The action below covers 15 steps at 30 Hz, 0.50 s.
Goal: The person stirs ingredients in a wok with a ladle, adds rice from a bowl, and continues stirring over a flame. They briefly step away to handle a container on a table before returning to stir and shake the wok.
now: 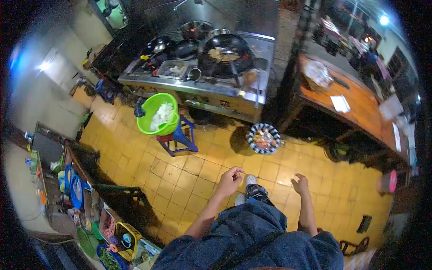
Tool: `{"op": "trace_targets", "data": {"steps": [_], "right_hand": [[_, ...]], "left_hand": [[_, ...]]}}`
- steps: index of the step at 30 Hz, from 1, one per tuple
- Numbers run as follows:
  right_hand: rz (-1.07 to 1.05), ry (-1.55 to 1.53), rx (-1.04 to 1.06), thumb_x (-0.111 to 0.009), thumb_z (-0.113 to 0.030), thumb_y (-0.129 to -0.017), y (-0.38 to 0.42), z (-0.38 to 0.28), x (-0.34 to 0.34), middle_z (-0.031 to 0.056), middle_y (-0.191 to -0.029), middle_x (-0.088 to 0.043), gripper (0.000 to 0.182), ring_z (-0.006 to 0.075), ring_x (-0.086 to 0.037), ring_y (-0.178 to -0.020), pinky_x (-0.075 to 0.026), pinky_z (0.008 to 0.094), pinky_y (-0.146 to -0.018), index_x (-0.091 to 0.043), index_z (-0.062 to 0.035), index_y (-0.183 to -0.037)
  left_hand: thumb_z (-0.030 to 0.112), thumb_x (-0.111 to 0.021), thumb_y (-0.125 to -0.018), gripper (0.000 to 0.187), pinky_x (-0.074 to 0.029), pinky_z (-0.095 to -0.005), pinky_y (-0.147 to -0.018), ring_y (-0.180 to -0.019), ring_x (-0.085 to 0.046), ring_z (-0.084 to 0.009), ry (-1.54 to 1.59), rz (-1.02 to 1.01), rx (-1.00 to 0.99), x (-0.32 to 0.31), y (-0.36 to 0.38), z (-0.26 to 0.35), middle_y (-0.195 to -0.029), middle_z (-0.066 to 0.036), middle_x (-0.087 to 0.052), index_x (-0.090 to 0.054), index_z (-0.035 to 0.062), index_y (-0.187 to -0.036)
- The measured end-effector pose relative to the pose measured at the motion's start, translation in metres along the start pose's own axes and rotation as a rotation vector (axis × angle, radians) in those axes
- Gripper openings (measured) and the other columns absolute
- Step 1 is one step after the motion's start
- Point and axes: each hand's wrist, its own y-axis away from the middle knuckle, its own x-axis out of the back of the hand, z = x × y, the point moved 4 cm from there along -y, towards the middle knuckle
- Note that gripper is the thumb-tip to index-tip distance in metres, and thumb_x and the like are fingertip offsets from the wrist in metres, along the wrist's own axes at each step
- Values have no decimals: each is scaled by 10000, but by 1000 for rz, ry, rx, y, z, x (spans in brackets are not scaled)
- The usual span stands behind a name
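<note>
My left hand (230, 179) hangs in front of me with its fingers curled loosely and nothing in it. My right hand (300, 184) is lower right, fingers bent and slightly apart, also holding nothing. Both hover over the yellow tiled floor (189, 180), above my shoe (251, 181). The nearest thing ahead is a patterned bowl of food (264, 138) on the floor. Beyond it stands a steel stove counter (211, 90) with a large black wok (226, 55).
A green basin (157, 114) of white food rests on a blue stool (180, 137) left of the stove. A wooden table (355, 108) stands at right. Crates and baskets of vegetables (112, 234) line a bench at lower left. A pink stool (389, 181) sits far right.
</note>
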Motion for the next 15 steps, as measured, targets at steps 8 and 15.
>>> {"op": "trace_targets", "data": {"steps": [8,15], "right_hand": [[175,-158,485,-599,-233,-767,-281,-288,-67,219,-1044,-529,457,304,-586,-777,-477,353,-680,-463,-24,-1149],[293,240,191,-585,-186,-724,-474,-361,-162,303,-1179,-390,706,428,-424,-1068,-374,452,-896,-211,64,-1268]], "left_hand": [[126,-632,-758,246,-405,-215,-557,-612,-487,-72,-7,294,47,154,-91,-36,-686,-15,-526,-535,33,-963],[222,-606,-800,364,-451,-251,-624,-718,-568,-138,-12,196,56,225,-206,-34,-849,-88,-581,-481,17,-1074]]}}
